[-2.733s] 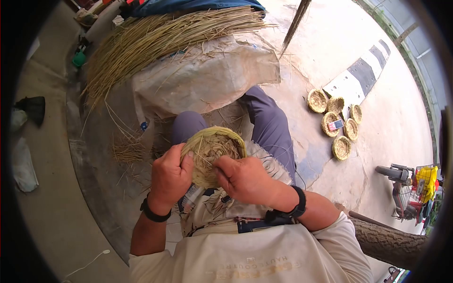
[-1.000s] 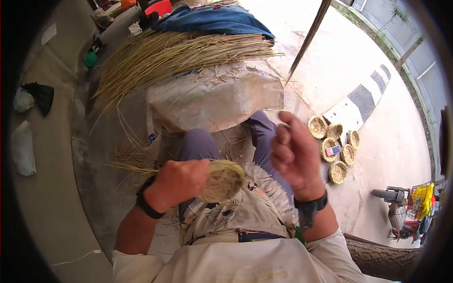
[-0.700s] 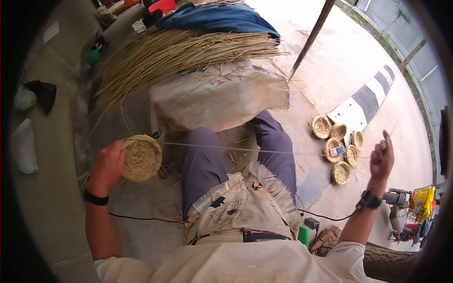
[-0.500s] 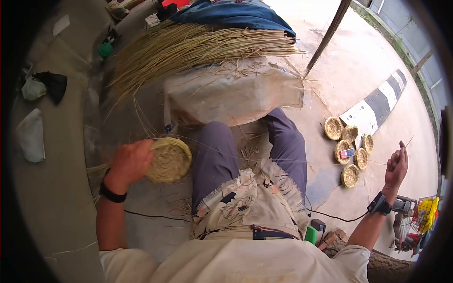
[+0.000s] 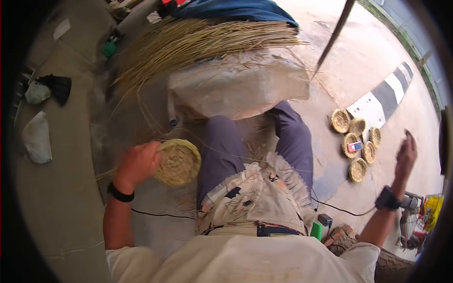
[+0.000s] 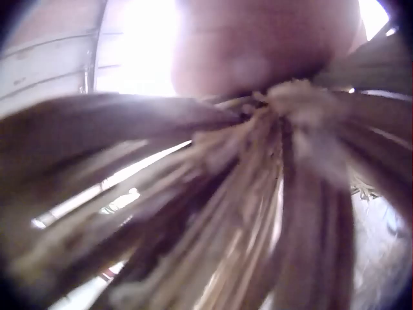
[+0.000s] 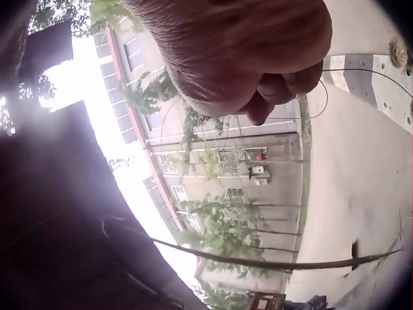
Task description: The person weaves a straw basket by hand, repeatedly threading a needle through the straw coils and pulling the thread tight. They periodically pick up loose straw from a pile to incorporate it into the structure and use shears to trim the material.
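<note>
My left hand [image 5: 138, 162] grips the rim of a round woven straw basket [image 5: 178, 162], held out left of the knees with its hollow showing. Loose straw ends [image 6: 258, 194] fan out close under that hand in the left wrist view. A thin thread [image 5: 212, 147] runs slack from near the basket across the lap toward the right. Far out to the right, my right hand [image 5: 406, 153] is raised and blurred. In the right wrist view its fingers [image 7: 284, 84] are curled, and a thin looping thread [image 7: 361, 70] comes out from them.
A big bundle of straw [image 5: 212, 40] lies on a pale sheet [image 5: 240, 89] ahead of the knees. Several finished-looking small baskets [image 5: 358, 170] sit on the ground at right, one bearing a small red-and-white box [image 5: 355, 147]. Beyond stands a striped ramp [image 5: 384, 96]; a black cable [image 5: 163, 215] crosses behind.
Both hands were together at the basket over the lap; they have parted, the left carrying the basket left, the right drawing thread far right. The thread, taut earlier, now sags.
</note>
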The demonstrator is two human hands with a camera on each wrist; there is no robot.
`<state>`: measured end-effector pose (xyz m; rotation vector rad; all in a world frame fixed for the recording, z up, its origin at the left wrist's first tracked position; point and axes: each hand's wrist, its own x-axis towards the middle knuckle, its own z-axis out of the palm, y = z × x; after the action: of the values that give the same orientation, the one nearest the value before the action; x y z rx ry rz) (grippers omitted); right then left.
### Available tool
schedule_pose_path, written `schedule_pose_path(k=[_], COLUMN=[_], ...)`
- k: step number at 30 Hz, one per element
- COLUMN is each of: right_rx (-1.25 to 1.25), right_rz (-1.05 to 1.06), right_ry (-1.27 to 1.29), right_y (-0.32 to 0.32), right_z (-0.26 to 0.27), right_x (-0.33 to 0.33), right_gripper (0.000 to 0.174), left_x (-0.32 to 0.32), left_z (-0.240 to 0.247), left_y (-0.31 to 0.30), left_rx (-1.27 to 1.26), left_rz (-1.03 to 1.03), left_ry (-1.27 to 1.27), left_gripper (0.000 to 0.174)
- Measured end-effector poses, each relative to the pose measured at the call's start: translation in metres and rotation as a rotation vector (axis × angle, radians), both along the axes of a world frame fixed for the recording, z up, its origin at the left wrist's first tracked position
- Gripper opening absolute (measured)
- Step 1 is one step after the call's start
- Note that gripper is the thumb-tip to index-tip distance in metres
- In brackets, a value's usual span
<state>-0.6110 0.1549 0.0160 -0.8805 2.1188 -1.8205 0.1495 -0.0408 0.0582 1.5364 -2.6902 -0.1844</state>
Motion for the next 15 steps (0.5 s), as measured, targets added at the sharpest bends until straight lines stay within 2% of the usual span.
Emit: schedule_pose_path(k=[2,4,5,6,7,8,11,12,15], right_rx=[0.099,-0.143,0.181,0.032,0.201,0.208,0.165,0.163,0.003], right_rz=[0.335,0.960,1.163,1.265,1.263,1.085,1.021,1.037,1.259], right_ry=[0.073,0.449,0.468,0.760,0.824,0.853,0.527,0.369,0.326], right_y=[-0.038,-0.080,-0.087,-0.109,-0.120,-0.131,-0.143,-0.139,-0.144], right_z=[0.008,0.016,0.036,0.028,0.012,-0.005,-0.005,-0.001,-0.019], right_x=[0.110,0.223,0.254,0.283,0.295,0.299,0.289,0.294,0.295], right_gripper=[0.031,0.042,0.040,0.037,0.033,0.032,0.028,0.029,0.030], left_x=[-0.059,-0.106,-0.124,-0.139,-0.150,-0.155,-0.160,-0.161,-0.166], left_z=[0.001,-0.004,-0.007,-0.010,-0.011,-0.011,-0.011,-0.014,-0.022], left_y=[0.008,0.015,0.019,0.023,0.027,0.029,0.031,0.031,0.028], left_rx=[0.097,0.150,0.178,0.208,0.236,0.261,0.368,0.380,0.362], left_rz=[-0.135,-0.319,-0.404,-0.424,-0.437,-0.446,-0.375,-0.376,-0.431], left_ry=[0.185,0.282,0.327,0.355,0.375,0.390,0.362,0.380,0.438], left_gripper=[0.015,0.024,0.028,0.031,0.033,0.036,0.044,0.045,0.049])
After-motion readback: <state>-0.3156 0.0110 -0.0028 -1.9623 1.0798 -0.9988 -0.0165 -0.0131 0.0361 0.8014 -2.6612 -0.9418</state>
